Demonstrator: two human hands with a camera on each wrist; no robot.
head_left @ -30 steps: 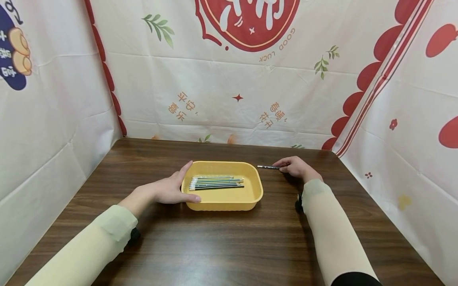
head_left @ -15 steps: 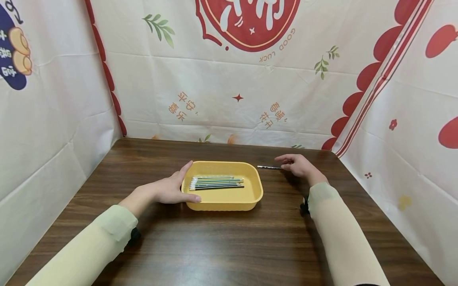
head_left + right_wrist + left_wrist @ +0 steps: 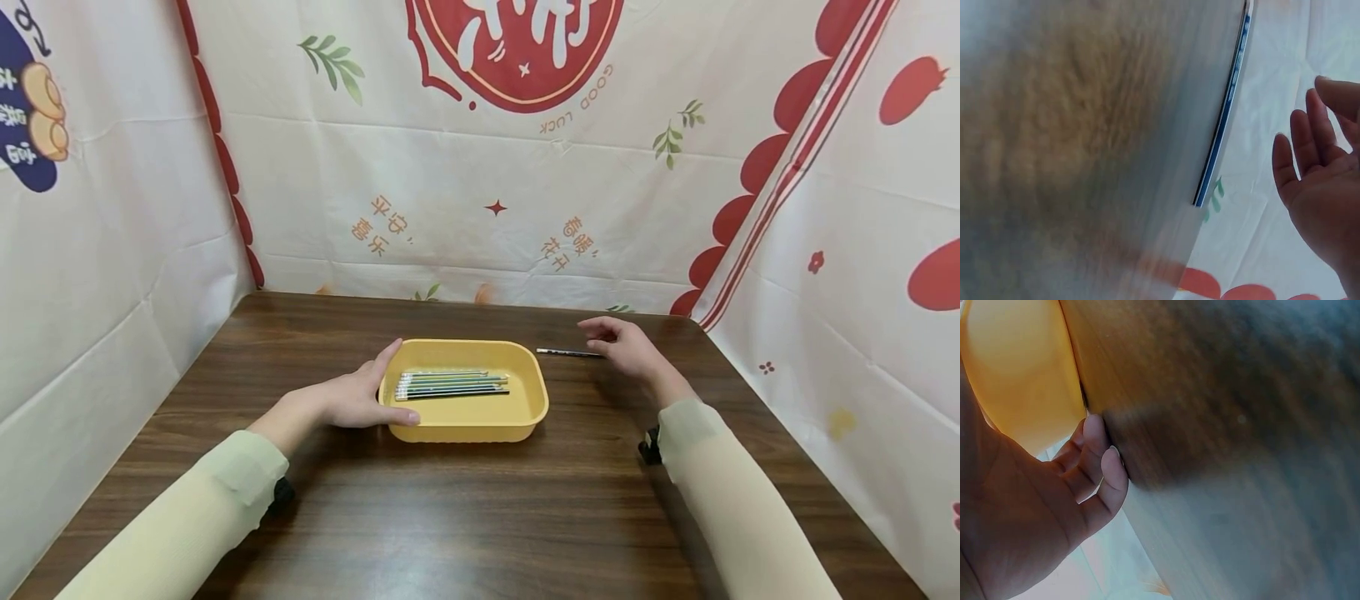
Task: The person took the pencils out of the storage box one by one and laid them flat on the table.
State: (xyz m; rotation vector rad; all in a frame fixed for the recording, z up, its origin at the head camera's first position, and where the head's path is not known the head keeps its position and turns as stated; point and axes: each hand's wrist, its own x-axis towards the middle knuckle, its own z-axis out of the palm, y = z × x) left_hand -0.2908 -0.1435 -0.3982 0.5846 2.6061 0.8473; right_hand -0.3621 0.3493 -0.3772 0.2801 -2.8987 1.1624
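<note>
My left hand (image 3: 352,398) holds the left end of a yellow plastic basket (image 3: 465,434), thumb along the near rim and index finger at the far rim. In the left wrist view, its other fingers (image 3: 1113,478) bend beside the basket's outer wall. Several pencils (image 3: 452,383) with white eraser ends lie side by side inside the basket. A dark patterned pencil (image 3: 566,352) lies on the table to the right of the basket. My right hand (image 3: 628,346) is raised near that pencil's right end, fingers loosely bent and holding nothing. The right wrist view shows a gap between this hand and the pencil (image 3: 1222,112).
The brown wood-grain table (image 3: 450,517) is bordered at the back by a white printed cloth (image 3: 450,167), with more cloth on both sides. A dark wrist device (image 3: 651,446) sits below the right cuff.
My right hand has let go of the dark pencil and drawn away to the right and slightly up. The pencil stays on the table. The left hand and basket keep their place.
</note>
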